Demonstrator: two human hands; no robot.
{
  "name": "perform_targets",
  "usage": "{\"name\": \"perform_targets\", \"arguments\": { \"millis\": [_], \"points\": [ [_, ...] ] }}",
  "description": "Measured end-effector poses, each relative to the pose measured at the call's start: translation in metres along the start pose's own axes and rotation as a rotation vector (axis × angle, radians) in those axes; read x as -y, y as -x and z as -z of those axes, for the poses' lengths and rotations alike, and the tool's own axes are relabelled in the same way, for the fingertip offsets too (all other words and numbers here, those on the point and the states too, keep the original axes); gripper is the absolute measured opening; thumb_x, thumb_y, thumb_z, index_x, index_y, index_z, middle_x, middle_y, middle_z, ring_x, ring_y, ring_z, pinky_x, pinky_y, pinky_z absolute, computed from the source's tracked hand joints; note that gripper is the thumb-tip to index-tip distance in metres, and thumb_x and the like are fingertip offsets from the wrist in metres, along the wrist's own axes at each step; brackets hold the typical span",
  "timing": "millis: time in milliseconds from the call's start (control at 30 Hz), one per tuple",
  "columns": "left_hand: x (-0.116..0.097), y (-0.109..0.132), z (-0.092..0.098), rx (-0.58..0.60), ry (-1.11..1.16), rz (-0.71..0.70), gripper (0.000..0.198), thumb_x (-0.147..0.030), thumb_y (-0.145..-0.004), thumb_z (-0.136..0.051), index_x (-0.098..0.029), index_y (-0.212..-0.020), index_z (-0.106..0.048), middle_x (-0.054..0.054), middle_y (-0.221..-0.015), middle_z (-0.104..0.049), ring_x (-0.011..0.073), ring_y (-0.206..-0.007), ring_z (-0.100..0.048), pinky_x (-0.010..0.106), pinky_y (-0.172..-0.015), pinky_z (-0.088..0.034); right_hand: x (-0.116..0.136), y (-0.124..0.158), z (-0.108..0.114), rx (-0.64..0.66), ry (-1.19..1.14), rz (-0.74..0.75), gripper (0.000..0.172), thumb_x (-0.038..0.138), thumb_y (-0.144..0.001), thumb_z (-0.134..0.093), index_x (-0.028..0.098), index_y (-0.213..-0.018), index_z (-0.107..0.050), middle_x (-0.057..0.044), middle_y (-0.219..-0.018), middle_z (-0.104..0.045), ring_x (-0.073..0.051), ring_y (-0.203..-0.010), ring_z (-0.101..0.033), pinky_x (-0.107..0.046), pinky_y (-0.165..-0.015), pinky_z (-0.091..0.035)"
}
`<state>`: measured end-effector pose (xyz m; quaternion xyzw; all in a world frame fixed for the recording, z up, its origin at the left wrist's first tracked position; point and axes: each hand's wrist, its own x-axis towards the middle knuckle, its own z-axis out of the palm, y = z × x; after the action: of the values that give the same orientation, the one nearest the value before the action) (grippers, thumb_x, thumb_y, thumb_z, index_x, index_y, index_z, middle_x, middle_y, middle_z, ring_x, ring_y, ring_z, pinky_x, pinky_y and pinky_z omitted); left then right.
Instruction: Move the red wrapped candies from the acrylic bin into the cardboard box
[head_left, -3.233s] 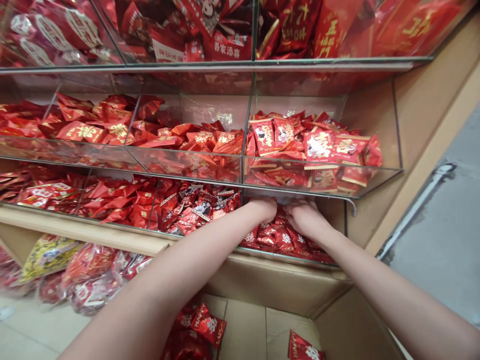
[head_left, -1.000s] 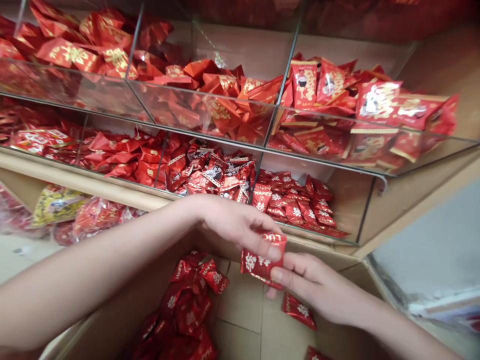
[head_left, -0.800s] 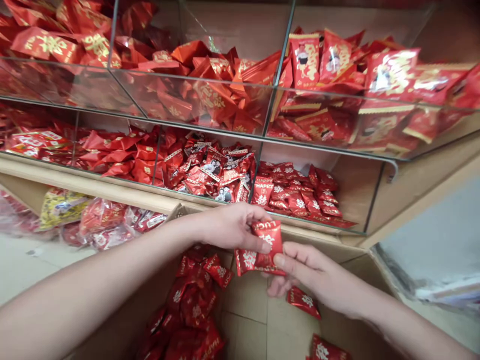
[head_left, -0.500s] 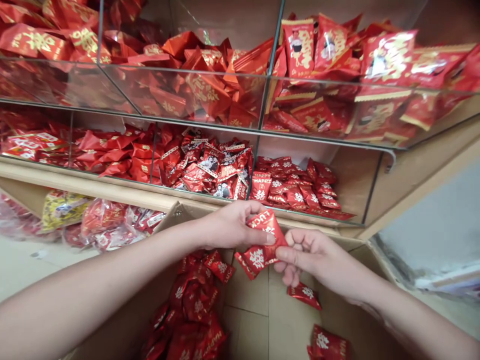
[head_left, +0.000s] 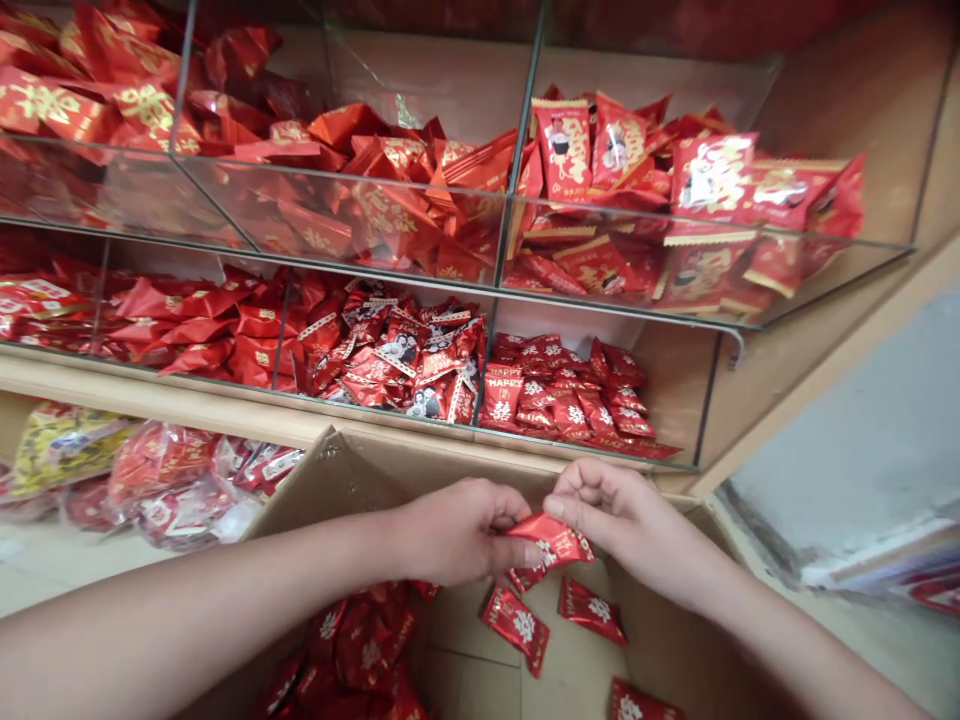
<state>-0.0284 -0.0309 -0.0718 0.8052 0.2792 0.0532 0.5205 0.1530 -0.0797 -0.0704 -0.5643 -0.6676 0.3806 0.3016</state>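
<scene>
My left hand [head_left: 480, 530] pinches a small red wrapped candy [head_left: 551, 545] with silver print, thumb on its face. At the candy's upper edge are the closed fingertips of my right hand [head_left: 611, 510], gripping it from the right side. Both hands are over an open cardboard box [head_left: 375, 465]. Just below them shows another red candy [head_left: 517, 627]; I cannot tell whether it is falling or lying on the bottom. A further candy [head_left: 592, 610] is to its right, and a heap of the same red candies [head_left: 367, 645] fills the box's left part, partly behind my left forearm.
Beyond the box stands a wooden shelf with clear dividers. Its lower right compartment holds matching red candies [head_left: 574, 395]; bigger red packets [head_left: 712, 180] fill the upper one. Bagged goods [head_left: 165, 465] lie under the shelf at left. One more candy [head_left: 637, 700] shows at the bottom edge.
One candy has left my left hand and is now lower, below the fingers. My right hand has moved up to the remaining candy's top edge. The view has tilted slightly, shifting the shelves down and left.
</scene>
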Motion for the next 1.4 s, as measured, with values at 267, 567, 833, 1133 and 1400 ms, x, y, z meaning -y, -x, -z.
{"name": "perform_targets", "arguments": {
  "millis": [267,567,833,1133,1400],
  "points": [
    [-0.010,-0.005,-0.007,-0.114,0.411,0.012,0.027,-0.040,-0.075,-0.050,-0.015,-0.084,-0.045,-0.003,-0.069,-0.051,0.0073,-0.056,-0.052,0.020,-0.051,-0.040,0.010,-0.001,0.003,0.050,-0.559,-0.006,0.045,0.028,-0.058,-0.070,0.021,-0.093,-0.042,0.002,-0.077,-0.057,-0.010,-0.068,-0.057,-0.027,-0.065,-0.047],
    [-0.012,-0.001,-0.007,-0.038,0.568,-0.051,0.025,-0.023,-0.070,-0.061,-0.015,-0.077,-0.038,-0.005,-0.066,-0.053,0.0054,-0.056,-0.051,0.023,-0.058,-0.042,0.010,0.001,0.000,0.119,-0.620,0.053,0.047,0.024,-0.064,-0.067,0.022,-0.101,-0.038,0.001,-0.076,-0.060,-0.011,-0.065,-0.058,-0.027,-0.060,-0.047],
    [-0.018,-0.003,-0.006,-0.165,0.621,-0.076,0.029,-0.021,-0.067,-0.063,-0.015,-0.082,-0.039,-0.004,-0.067,-0.055,0.0054,-0.055,-0.052,0.022,-0.056,-0.041,0.009,-0.001,0.003,-0.003,-0.663,0.105,0.045,0.025,-0.064,-0.067,0.022,-0.100,-0.040,0.001,-0.080,-0.058,-0.010,-0.065,-0.057,-0.026,-0.061,-0.047],
    [-0.011,-0.003,-0.015,-0.165,0.584,-0.154,0.032,-0.019,-0.067,-0.064,-0.015,-0.084,-0.037,0.000,-0.077,-0.056,0.0084,-0.070,-0.052,0.023,-0.063,-0.038,0.010,0.002,-0.002,0.042,-0.627,0.073,0.043,0.029,-0.063,-0.068,0.021,-0.098,-0.044,0.001,-0.075,-0.057,-0.009,-0.061,-0.054,-0.022,-0.053,-0.045],
    [-0.017,0.000,-0.013,-0.208,0.591,-0.232,0.037,-0.014,-0.069,-0.061,-0.015,-0.097,-0.037,-0.001,-0.076,-0.053,0.0057,-0.064,-0.049,0.020,-0.059,-0.037,0.009,0.002,-0.001,0.004,-0.637,0.129,0.034,0.028,-0.066,-0.065,0.021,-0.093,-0.047,0.000,-0.079,-0.059,-0.010,-0.067,-0.057,-0.024,-0.060,-0.047]
  ]
}}
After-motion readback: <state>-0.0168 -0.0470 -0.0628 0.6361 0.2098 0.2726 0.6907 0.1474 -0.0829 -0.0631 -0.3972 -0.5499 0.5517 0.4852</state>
